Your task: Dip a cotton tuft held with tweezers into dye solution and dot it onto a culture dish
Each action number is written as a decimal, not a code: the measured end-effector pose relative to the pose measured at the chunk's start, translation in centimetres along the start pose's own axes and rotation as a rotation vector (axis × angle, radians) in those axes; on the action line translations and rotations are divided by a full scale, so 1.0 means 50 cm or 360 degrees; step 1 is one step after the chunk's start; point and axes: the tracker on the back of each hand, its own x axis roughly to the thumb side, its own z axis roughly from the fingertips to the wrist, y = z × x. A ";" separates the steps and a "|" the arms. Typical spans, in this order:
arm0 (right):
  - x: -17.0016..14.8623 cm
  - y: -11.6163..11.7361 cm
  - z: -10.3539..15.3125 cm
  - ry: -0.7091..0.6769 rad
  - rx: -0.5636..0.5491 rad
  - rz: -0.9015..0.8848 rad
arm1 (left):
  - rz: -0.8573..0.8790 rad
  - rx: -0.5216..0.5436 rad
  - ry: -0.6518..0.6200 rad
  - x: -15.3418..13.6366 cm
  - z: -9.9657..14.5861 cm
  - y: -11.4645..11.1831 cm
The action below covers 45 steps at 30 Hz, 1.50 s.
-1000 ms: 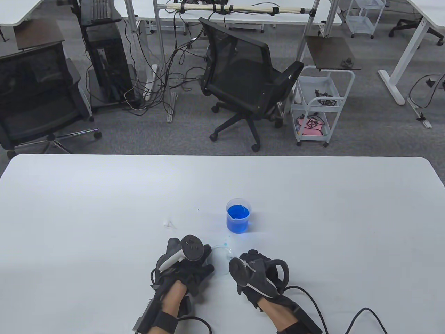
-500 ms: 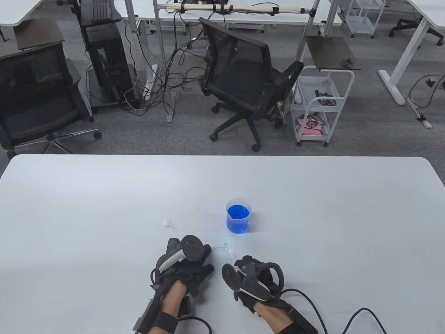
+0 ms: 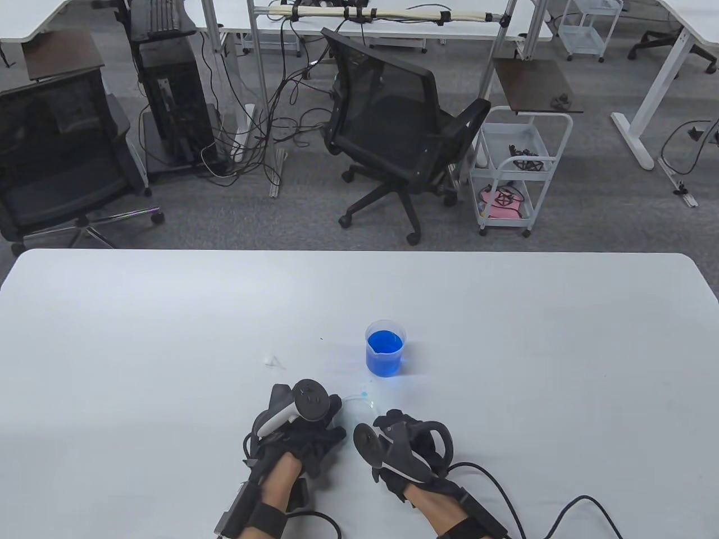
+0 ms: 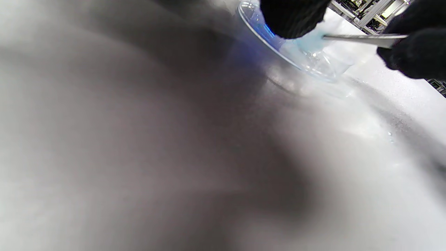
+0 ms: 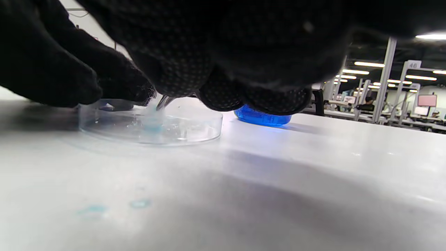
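Cotton scrap [image 3: 272, 360] lies left of centre on the worktop [image 3: 168, 337]. Nearer the front edge, the left hand [image 3: 303, 429] rests with fingers [image 4: 292, 17] on the left rim of the clear dish [image 5: 150, 125]; how tightly they press cannot be told. Behind the dish stands the beaker [image 3: 385, 347] of blue dye. The right hand [image 3: 407, 449] pinches the tweezers [image 4: 362, 38], whose tips clamp a pale blue cotton tuft [image 4: 310, 42] touching the dish floor. Faint blue spots [image 5: 115, 207] mark the worktop near the front edge.
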 end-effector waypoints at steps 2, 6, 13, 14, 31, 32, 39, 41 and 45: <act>0.001 0.002 0.001 0.0001 0.0013 0.0015 | -0.0003 0.0001 -0.0002 0.000 0.000 0.000; -0.004 -0.005 -0.002 0.0024 -0.0021 -0.0012 | -0.0004 0.0003 -0.0004 0.001 0.000 -0.001; -0.021 -0.039 -0.014 0.0091 -0.0139 -0.0116 | -0.0005 0.0002 -0.0006 0.002 -0.001 -0.002; -0.020 -0.037 -0.015 0.0089 -0.0126 -0.0109 | -0.0006 0.0002 -0.0006 0.002 -0.001 -0.002; -0.030 -0.025 -0.021 0.0104 -0.0107 -0.0092 | -0.0002 -0.0001 -0.0002 0.003 0.001 -0.004; -0.034 -0.032 -0.021 0.0115 -0.0124 -0.0109 | -0.0001 -0.0001 -0.0002 0.003 0.001 -0.004; -0.032 -0.021 -0.018 0.0110 -0.0076 -0.0053 | -0.0003 0.0001 -0.0004 0.002 0.001 -0.004; -0.028 -0.008 -0.019 0.0100 -0.0046 -0.0020 | -0.0004 0.0002 -0.0004 0.002 0.001 -0.004; -0.023 0.009 -0.018 0.0083 -0.0005 0.0029 | -0.0004 0.0003 -0.0005 0.002 0.001 -0.004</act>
